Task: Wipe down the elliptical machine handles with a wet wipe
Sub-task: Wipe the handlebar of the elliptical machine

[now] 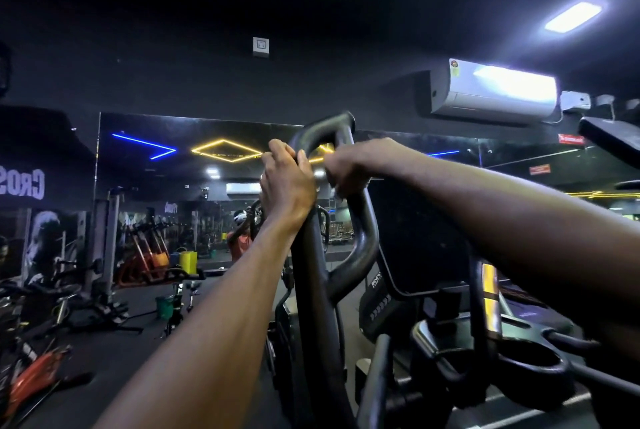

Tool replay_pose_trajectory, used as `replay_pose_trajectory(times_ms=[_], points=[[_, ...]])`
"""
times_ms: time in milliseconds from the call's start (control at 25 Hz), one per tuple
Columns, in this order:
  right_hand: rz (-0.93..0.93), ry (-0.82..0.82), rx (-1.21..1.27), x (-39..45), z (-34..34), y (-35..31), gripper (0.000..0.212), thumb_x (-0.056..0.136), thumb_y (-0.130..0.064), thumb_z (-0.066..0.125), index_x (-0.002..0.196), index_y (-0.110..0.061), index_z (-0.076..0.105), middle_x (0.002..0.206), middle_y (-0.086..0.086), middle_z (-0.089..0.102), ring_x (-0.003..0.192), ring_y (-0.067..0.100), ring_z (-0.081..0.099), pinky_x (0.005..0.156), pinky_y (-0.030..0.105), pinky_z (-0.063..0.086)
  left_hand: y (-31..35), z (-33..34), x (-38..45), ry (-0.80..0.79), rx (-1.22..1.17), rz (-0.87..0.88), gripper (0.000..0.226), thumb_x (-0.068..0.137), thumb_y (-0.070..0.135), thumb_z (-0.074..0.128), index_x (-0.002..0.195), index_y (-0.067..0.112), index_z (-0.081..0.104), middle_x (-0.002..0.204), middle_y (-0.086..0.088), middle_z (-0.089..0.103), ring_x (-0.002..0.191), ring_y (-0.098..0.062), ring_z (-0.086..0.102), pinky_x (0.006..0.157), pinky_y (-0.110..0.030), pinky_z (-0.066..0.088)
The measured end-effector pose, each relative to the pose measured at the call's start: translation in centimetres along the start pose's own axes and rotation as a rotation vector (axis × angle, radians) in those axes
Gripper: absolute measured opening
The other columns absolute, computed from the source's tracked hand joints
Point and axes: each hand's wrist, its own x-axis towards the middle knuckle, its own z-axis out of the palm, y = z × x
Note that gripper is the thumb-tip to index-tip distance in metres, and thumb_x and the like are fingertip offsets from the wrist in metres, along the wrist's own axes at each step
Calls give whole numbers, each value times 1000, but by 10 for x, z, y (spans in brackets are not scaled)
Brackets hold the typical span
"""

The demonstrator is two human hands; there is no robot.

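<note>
The elliptical's black looped handle (323,132) rises in the middle of the head view. My left hand (285,182) grips the left bar of the loop, fingers curled round it. My right hand (349,169) grips the right bar of the same loop at about the same height. A small pale bit shows under my right fingers; I cannot tell whether it is the wet wipe. The elliptical's dark console (415,245) stands just right of the handle.
A second handle bar and cup holder (533,359) of the machine lie at lower right. Exercise bikes (41,317) crowd the floor at left. A mirror wall (173,186) runs behind. An air conditioner (491,89) hangs at upper right.
</note>
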Motion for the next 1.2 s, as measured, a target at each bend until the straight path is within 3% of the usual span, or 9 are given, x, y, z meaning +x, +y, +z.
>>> replay_pose_trajectory(times_ms=[80,200,280,400,600,760,880,1040,1200], points=[[-17,8,11,-11,-3,0,20,84,-37,73,92,-20,65,91,-2,62,87,24,62,73,34,49,2,-2,-2,-3,10,-11,19,101,35,44,103,17,40,100,-6,50,80,-20,50,52,-25,28],[-70,2,4,-30,0,-5,22,93,-30,66,110,-16,66,103,2,62,96,25,62,80,35,50,5,-4,-10,-8,19,-33,21,101,37,41,104,17,39,100,-5,49,82,-23,53,61,-37,44],[-143,-198,-51,-36,15,-20,10,90,-25,68,93,-16,64,94,-1,63,83,21,63,75,31,54,5,-5,-13,-1,17,-56,19,102,37,41,103,18,37,97,-2,48,81,-22,55,66,-42,51],[-142,-192,-57,-45,26,-27,25,88,-25,69,72,-22,51,79,-2,57,80,23,60,83,35,56,6,-8,-20,9,25,-56,15,102,33,42,101,20,35,96,-1,46,81,-22,56,63,-40,51],[-224,-372,247,-73,28,-46,18,91,-5,56,76,-13,56,73,3,57,65,21,56,57,29,46,5,-16,-32,-14,63,-42,20,102,33,41,109,14,40,102,-5,49,84,-23,55,62,-38,44],[-197,-231,611,-94,34,-50,24,89,-1,49,70,-11,59,73,3,62,69,18,59,62,25,51,6,-18,-36,-33,61,-40,21,102,30,42,113,12,42,102,-6,48,84,-23,55,63,-35,44],[-182,-273,563,-106,31,-40,17,88,-3,57,73,-10,61,72,3,61,66,18,58,58,25,49,5,-19,-38,-39,71,-19,22,103,29,42,115,10,43,101,-5,47,81,-19,52,57,-27,36],[-97,-112,628,-113,26,-41,24,90,-10,64,67,-12,59,61,-2,59,55,13,57,47,19,43,3,-19,-39,-46,76,6,22,103,28,41,115,10,43,99,-6,48,78,-19,52,54,-26,35],[-102,-49,629,-125,48,-46,14,85,-11,64,80,-1,71,77,10,72,70,22,68,56,29,55,5,-17,-39,-23,99,16,21,104,26,39,114,8,43,96,-7,47,77,-20,51,53,-25,30]])
